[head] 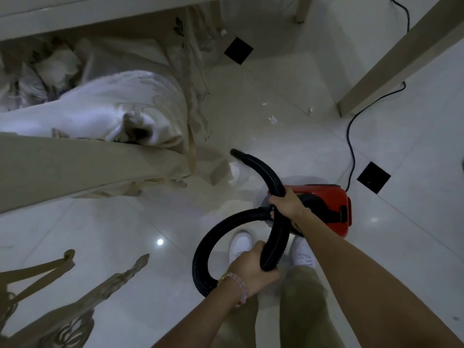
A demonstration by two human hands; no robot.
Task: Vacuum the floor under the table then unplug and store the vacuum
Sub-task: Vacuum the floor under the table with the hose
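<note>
The right hand (286, 202) curls tight round the black hose (208, 237) just over the red vacuum (326, 197), and the left hand (253, 268) grips the same hose lower on its loop. Both arms reach down and forward. The vacuum is low over the glossy white floor (125, 234), between draped cloth (100, 109) and a table leg (391, 66), with paper scraps (272, 119) beyond the nozzle (237, 153).

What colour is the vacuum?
The vacuum is red, its hose black. The head view shows it.

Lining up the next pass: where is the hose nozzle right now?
Head view, centre: the nozzle hangs near the floor just right of the draped cloth, ahead of the red vacuum, with scraps further ahead.
</note>
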